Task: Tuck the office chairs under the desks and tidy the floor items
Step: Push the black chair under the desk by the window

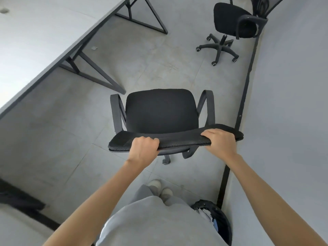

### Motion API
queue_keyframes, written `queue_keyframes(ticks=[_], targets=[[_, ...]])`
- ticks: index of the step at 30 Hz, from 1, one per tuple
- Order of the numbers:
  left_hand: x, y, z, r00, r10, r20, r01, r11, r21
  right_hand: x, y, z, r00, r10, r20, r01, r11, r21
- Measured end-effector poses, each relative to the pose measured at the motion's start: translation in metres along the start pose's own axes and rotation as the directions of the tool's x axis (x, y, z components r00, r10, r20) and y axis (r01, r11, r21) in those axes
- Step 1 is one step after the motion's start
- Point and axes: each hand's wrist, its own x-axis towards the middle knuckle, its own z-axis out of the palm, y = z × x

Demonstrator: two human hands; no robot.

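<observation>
Both hands curl over the top of an office chair's (161,110) backrest — left hand (143,150) and right hand (221,142) each in a firm grip, fingers wrapped over the mesh edge. The chair stands in the aisle between the left bench (35,41) and right bench (292,86). Best handled by swivelling it square to a bench, then rolling steadily — armrests clearing the edge.

Grey tiled floor (145,64) carries two black wheeled chairs (161,112) (230,23), desk frames (99,77) and a bin (220,219)
</observation>
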Motion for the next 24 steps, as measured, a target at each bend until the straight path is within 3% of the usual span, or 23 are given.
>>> queue_keyframes(ticks=[8,13,18,20,22,24], targets=[[-0.012,0.026,0.009,0.993,0.057,-0.099,-0.077,0.974,-0.214,0.015,0.032,-0.005,0.989,-0.148,0.019,0.147,0.988,0.050],[-0.003,0.037,0.003,0.996,0.003,-0.091,-0.028,0.961,-0.275,0.030,0.045,-0.010,0.980,-0.194,0.048,0.192,0.980,0.045],[0.007,0.047,0.001,0.996,-0.024,-0.081,0.001,0.962,-0.271,0.041,0.062,-0.006,0.970,-0.242,0.030,0.241,0.969,0.047],[0.009,0.053,0.003,0.987,-0.016,-0.158,-0.018,0.977,-0.211,0.047,0.064,-0.007,0.962,-0.274,0.009,0.273,0.961,0.053],[0.008,0.058,0.005,0.984,-0.077,-0.158,0.053,0.987,-0.152,0.049,0.064,-0.008,0.951,-0.309,-0.022,0.310,0.949,0.066],[0.006,0.062,0.012,0.966,-0.189,-0.177,0.152,0.968,-0.200,0.044,0.059,-0.006,0.941,-0.337,-0.041,0.340,0.936,0.092]])
